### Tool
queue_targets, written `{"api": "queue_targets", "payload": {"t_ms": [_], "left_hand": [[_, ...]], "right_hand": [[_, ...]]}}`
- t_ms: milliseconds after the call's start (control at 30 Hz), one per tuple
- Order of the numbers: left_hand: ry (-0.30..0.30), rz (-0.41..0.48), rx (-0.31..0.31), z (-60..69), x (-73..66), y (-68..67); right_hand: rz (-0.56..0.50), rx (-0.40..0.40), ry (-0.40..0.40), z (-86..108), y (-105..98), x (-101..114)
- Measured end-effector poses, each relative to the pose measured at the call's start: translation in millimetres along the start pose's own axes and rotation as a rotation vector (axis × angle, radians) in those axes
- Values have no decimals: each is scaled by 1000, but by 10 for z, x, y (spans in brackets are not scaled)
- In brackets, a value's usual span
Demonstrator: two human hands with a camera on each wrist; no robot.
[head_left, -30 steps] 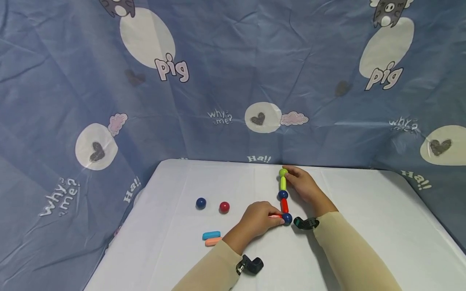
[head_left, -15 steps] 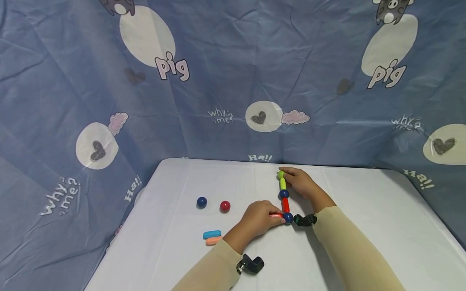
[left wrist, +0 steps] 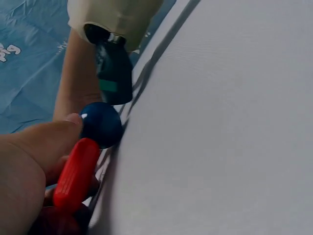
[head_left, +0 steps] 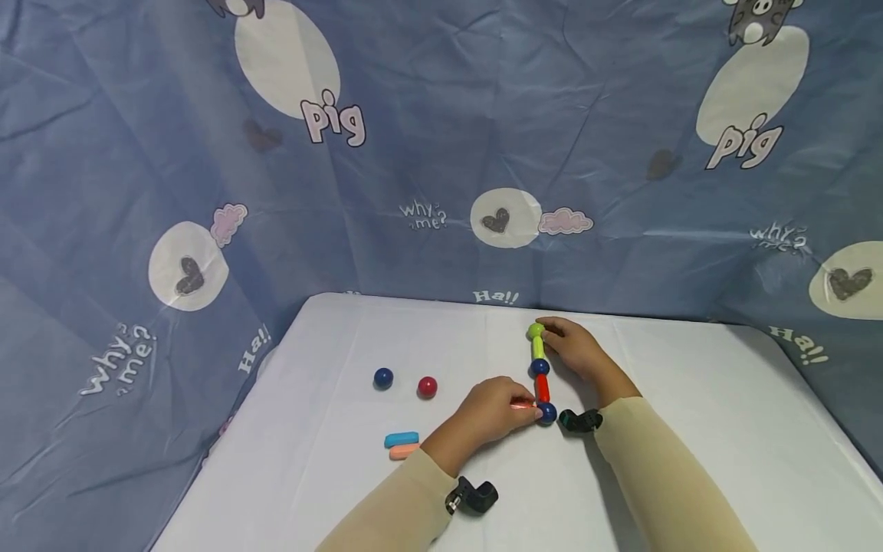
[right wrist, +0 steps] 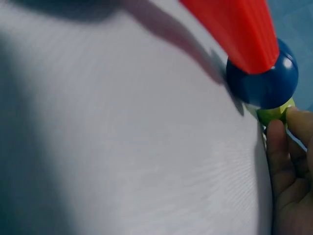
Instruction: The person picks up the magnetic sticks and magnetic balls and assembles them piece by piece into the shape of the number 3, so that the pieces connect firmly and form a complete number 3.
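Note:
A chain of balls and rods lies on the white table. From its near end run a blue ball (head_left: pixel 546 414), a red rod (head_left: pixel 543 388), a second blue ball (head_left: pixel 539 367), a yellow-green rod (head_left: pixel 537 348) and a green ball (head_left: pixel 535 330). My left hand (head_left: pixel 491 410) pinches another red rod (head_left: pixel 522 405) at the left of the near blue ball, and its thumb touches that ball in the left wrist view. The fingers hide part of the pinched rod. With fingertips and thumb, my right hand (head_left: pixel 576 351) holds the far green ball, partly covered in the right wrist view.
A loose blue ball (head_left: pixel 383 378) and a red ball (head_left: pixel 428 387) lie left of the hands. Nearer, a blue rod (head_left: pixel 402 439) sits beside an orange rod (head_left: pixel 403 452), partly behind the left forearm. A patterned blue cloth (head_left: pixel 428 153) hangs behind the table (head_left: pixel 345 330).
The green ball and right fingertips shift slightly left, then back right. Both hands keep their holds, and the chain stays joined. The head view tilts slightly.

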State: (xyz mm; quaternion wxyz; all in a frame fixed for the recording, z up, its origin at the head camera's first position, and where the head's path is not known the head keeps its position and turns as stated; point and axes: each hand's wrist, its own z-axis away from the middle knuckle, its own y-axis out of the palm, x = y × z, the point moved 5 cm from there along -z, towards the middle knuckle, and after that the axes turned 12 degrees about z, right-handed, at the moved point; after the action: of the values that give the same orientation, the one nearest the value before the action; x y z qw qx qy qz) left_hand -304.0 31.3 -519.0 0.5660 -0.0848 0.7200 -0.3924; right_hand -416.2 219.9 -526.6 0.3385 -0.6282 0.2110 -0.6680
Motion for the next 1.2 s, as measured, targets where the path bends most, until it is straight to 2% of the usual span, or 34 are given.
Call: {"api": "queue_targets", "payload": {"t_ms": [167,300,400,567,633,700,800,967,1067,1200], "left_hand": [[-63,63,-73,22,-1,-139],[-141,50,-139,180,-16,-358],[-166,28,-163,388,-4,-541],[-89,-10,-228,851,132,-845],[-89,-6,-252,1048,217,-963],[-128,2,-267,1232,308,-1074],[-221,0,-292,1468,465,-1195],[-346,0,-314,1749,688,-1264],[-376,12,-290,1828,774,-1248],[-385,8,-264,1870,842,-1233]], "right_hand": [[18,-3,-3,-10,-14,20],[15,10,12,-23,-25,35],[17,14,23,-19,-48,25],[15,12,25,-7,-70,-27],[11,6,18,-11,-63,-38],[-7,2,19,-21,-48,-40],[-17,1,9,-34,-23,-24],[5,3,9,-2,-14,-30],[-8,5,14,26,-16,-40],[-38,18,12,36,-13,-19]]}}
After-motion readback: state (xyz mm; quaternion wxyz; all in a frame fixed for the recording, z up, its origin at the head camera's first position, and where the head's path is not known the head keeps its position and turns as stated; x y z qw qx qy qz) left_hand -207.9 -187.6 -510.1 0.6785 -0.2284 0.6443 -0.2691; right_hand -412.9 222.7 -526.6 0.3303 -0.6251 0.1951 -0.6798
